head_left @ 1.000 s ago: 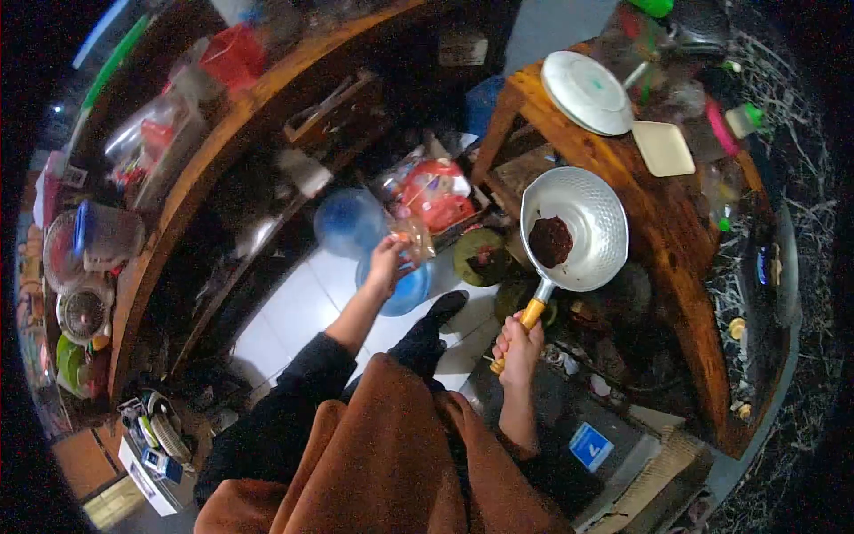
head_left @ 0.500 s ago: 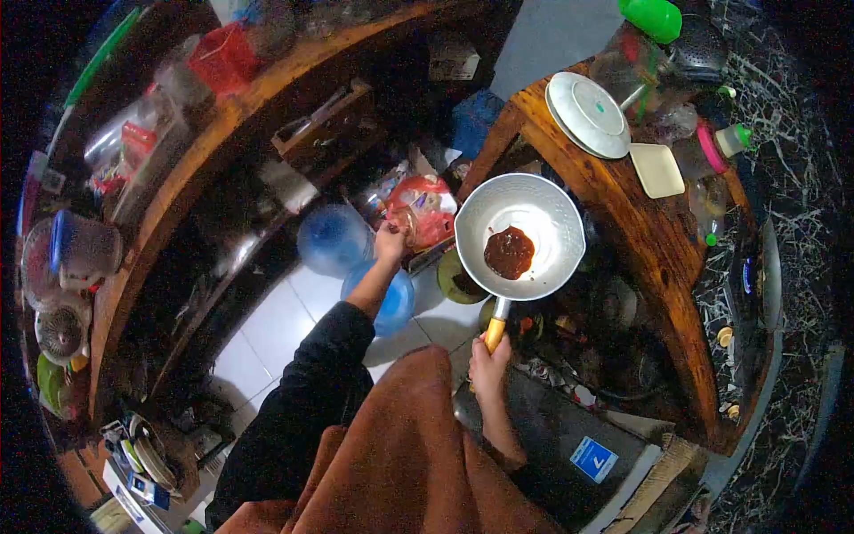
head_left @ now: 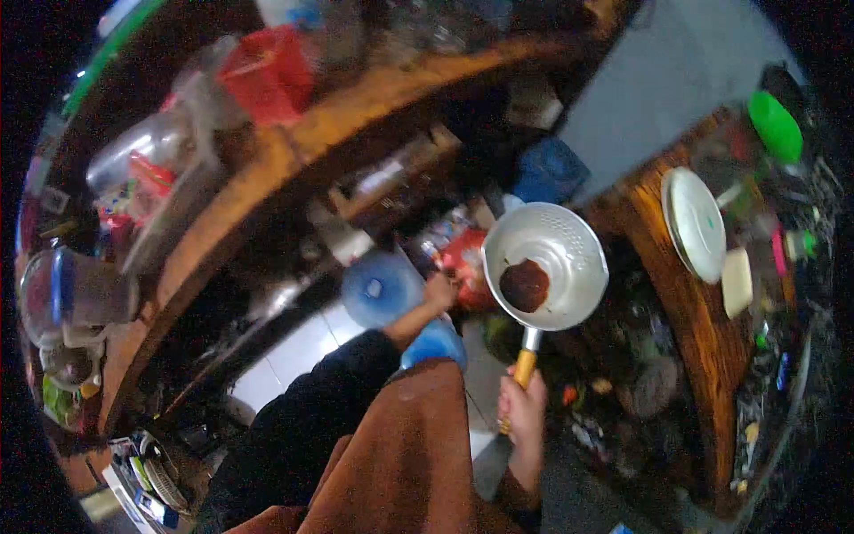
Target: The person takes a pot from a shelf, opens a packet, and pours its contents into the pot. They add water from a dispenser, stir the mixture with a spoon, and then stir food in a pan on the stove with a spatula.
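A silver saucepan [head_left: 583, 278] with a dimpled wall and a yellow handle is in my right hand [head_left: 525, 402], the fingers wrapped round the handle. A patch of dark reddish-brown sauce [head_left: 525, 286] lies on one side of the pan's bottom. My left hand [head_left: 439, 292] reaches forward, its fingers closed at a red plastic bag [head_left: 464, 258] just left of the pan. Whatever those fingers hold, if anything, is blurred and hidden. Close by the left hand stand a round translucent blue container [head_left: 382, 289] and another blue container [head_left: 436, 343] below the wrist.
On the right, a wooden counter [head_left: 689, 356] carries white plates [head_left: 696, 224] and a cream dish [head_left: 737, 283]. A wooden shelf edge [head_left: 258, 178] curves along the left, with a red container [head_left: 269, 76] above it. White floor tiles [head_left: 294, 356] show below.
The view has turned and shifted, so the surroundings sit differently in the frame. The pan remains in my right hand. My left hand is still by the red bag.
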Demonstrator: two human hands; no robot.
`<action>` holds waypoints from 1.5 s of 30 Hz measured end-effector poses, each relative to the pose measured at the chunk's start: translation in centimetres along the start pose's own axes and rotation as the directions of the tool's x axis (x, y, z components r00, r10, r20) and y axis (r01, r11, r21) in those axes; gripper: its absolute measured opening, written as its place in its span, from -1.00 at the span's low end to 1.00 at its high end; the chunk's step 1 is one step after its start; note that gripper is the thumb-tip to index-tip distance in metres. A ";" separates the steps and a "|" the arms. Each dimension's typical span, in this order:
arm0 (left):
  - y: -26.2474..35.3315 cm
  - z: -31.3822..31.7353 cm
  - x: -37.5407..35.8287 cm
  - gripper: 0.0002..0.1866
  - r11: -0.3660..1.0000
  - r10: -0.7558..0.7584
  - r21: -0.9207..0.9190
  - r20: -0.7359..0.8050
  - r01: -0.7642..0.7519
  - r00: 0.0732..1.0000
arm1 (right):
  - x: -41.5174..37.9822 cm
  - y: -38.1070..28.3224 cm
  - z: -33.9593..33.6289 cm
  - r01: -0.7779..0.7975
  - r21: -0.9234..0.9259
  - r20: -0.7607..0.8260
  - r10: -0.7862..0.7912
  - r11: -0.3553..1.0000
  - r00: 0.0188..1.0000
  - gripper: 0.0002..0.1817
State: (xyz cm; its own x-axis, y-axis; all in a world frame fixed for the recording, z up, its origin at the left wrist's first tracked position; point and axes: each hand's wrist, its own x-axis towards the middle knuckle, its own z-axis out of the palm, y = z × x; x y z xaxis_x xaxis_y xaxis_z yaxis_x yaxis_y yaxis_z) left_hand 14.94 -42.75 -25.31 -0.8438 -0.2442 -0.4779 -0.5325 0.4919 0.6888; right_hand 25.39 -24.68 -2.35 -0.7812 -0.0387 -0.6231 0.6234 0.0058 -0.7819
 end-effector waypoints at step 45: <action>33.4 -62.3 -2.1 -0.66 0.246 0.969 0.930 -0.229 -0.273 0.093 | 0.2 -27.9 23.6 0.210 0.049 0.784 -0.168 0.976 0.597 -0.56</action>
State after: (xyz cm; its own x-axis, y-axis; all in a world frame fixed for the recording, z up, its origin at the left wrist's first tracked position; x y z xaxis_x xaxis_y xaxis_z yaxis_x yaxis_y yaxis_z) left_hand -5.29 -77.87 32.66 -0.6098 0.2625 0.7478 0.1612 0.9649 -0.2072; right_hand 8.61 -48.39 19.81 -0.5444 -0.8080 -0.2254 0.4460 -0.0513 -0.8936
